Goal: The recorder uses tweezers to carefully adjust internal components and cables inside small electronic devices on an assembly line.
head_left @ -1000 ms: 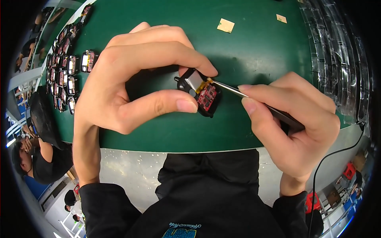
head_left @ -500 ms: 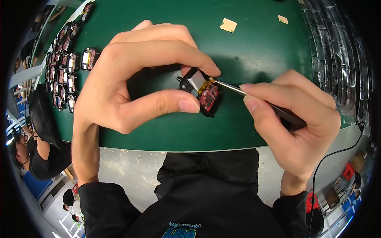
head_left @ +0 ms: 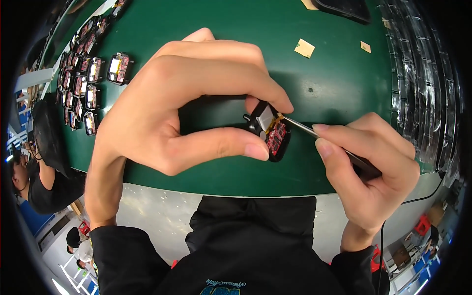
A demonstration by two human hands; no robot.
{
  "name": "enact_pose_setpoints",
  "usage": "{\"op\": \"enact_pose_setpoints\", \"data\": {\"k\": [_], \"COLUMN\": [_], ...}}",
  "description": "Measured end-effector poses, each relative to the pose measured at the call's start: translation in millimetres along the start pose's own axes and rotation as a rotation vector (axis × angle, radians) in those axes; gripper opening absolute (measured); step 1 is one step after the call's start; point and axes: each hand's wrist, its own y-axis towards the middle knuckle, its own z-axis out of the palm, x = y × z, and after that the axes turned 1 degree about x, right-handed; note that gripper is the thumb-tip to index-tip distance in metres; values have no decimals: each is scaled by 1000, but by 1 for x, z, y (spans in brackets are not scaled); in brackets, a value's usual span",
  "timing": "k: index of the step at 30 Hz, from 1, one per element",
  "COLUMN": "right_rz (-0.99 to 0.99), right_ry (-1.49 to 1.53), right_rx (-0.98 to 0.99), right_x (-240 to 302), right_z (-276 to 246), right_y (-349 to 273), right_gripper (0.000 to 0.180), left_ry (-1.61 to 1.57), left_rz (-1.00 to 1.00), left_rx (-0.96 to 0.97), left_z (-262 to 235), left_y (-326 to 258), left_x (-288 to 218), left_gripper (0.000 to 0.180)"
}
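Between the thumb and fingers of my left hand [head_left: 140, 110] is a small open black device casing [head_left: 279, 153], held tilted above the table. Inside it show a silver battery [head_left: 265, 119], a red circuit board [head_left: 278, 138] and a yellow ribbon piece [head_left: 271, 128]. My right hand [head_left: 376, 172] pinches slim tweezers [head_left: 301, 127] with dark handles and a bright metal tip. The tip meets a small gold-coloured tab [head_left: 281, 116] at the casing's upper edge, near my left fingertip. Whether the tweezers grip that tab is too small to tell.
Several similar open devices [head_left: 91, 97] are clustered at the left of the green table [head_left: 324, 83], one [head_left: 119, 69] apart from them. Two paper squares [head_left: 305, 48] lie beyond my hands. Clear plastic strips [head_left: 418, 88] line the right, and a dark flat object [head_left: 344, 9] sits at the far edge.
The view has shifted, bringing more of the dark flat object into sight. Both hands, casing and tweezers appear slightly lower in the picture. The tweezer tip stays at the casing's upper edge.
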Motion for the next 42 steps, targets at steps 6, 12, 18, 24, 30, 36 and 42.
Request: {"op": "enact_pose_setpoints", "data": {"k": [6,12,18,24,30,36,42], "right_rz": [-9,-62,-111,-162,-238,-375,-423], "right_ry": [7,-41,9,-6,-82,-167,-261], "right_rx": [5,11,-19,-10,-54,-148,-119], "right_x": [-1,-2,-8,-11,-11,-19,-11], "right_z": [0,0,1,2,5,7,7], "right_y": [0,3,-1,0,-5,-11,-8], "right_gripper": [23,23,23,24,31,39,41], "left_ry": [7,54,76,78,90,73,85], "left_rz": [16,-29,-58,-78,-55,3,6], "left_rx": [-4,49,69,77,30,-9,-10], "left_z": [1,-3,-5,-6,-2,0,0], "left_y": [1,2,3,3,-1,3,3], "left_x": [-1,-5,-8,-9,-9,-5,-4], "left_gripper": [55,57,59,59,60,56,54]}}
